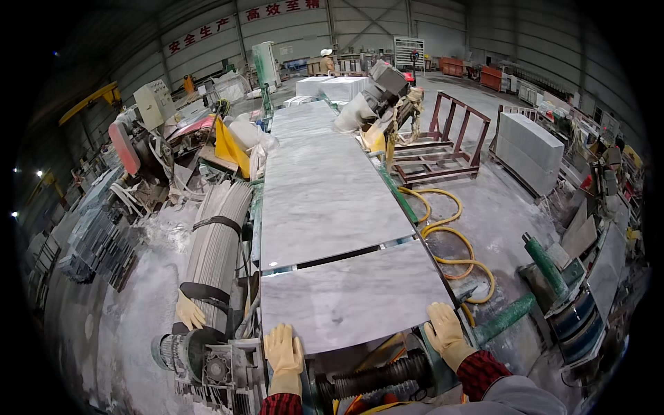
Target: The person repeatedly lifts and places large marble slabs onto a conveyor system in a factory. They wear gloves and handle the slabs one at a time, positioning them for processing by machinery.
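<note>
A grey-white marble slab [353, 301] lies flat on the roller line in front of me, its near edge by both my hands. My left hand [283, 356], in a cream rubber glove, rests on the slab's near left corner with fingers stretched forward. At the near right corner my right hand [448, 335], gloved the same way, lies with its fingers flat along the edge. Beyond a narrow dark gap, a longer grey-white slab [325, 200] runs up the line. Below the near edge a dark ribbed roller [377, 373] shows.
Left of the line stand a strapped bundle of long strips [220, 235], a loose cream glove [190, 310] and a motor [183, 353]. A yellow hose [470, 266] coils on the right floor near a green roller [508, 318]. A tilted machine head [377, 90] overhangs the line; a person [326, 63] stands far back.
</note>
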### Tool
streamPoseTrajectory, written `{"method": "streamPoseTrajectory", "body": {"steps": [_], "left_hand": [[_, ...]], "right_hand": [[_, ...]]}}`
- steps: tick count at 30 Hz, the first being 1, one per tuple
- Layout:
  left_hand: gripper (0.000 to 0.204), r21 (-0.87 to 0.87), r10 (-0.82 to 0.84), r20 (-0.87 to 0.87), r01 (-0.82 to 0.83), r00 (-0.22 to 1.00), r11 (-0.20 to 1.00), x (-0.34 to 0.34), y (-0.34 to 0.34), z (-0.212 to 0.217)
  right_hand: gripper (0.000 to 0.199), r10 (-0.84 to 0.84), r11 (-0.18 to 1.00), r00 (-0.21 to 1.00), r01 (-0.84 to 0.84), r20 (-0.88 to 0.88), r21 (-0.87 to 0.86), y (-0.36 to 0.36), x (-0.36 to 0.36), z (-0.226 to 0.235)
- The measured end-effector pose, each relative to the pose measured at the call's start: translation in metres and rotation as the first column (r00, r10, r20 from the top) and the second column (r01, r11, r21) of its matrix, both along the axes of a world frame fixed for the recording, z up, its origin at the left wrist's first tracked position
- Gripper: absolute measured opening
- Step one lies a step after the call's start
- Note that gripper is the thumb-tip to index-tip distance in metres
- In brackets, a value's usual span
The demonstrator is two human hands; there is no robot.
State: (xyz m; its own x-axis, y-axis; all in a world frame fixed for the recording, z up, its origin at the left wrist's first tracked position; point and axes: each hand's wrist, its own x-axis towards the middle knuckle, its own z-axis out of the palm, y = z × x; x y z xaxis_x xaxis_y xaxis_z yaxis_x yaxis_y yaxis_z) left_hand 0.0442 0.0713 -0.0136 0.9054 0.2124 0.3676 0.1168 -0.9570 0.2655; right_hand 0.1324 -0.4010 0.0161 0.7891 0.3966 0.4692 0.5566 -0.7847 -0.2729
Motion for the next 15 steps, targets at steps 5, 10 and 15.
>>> {"method": "streamPoseTrajectory", "body": {"steps": [5, 10, 15], "left_hand": [[0.043, 0.056, 0.001, 0.066, -0.005, 0.998, 0.998, 0.001, 0.001, -0.007], [0.045, 0.053, -0.008, 0.018, 0.007, 1.000, 0.999, -0.003, -0.001, -0.006], [0.044, 0.054, -0.002, 0.040, 0.000, 0.999, 0.999, -0.009, 0.000, -0.010]], "right_hand": [[0.043, 0.003, 0.997, 0.987, -0.015, -0.163, -0.073, -0.012, 0.030, -0.002], [0.038, -0.032, 0.997, 0.996, 0.037, 0.082, -0.061, -0.003, 0.043, -0.009], [0.039, -0.016, 0.999, 0.994, 0.013, 0.105, 0.029, 0.001, 0.042, -0.003]]}}
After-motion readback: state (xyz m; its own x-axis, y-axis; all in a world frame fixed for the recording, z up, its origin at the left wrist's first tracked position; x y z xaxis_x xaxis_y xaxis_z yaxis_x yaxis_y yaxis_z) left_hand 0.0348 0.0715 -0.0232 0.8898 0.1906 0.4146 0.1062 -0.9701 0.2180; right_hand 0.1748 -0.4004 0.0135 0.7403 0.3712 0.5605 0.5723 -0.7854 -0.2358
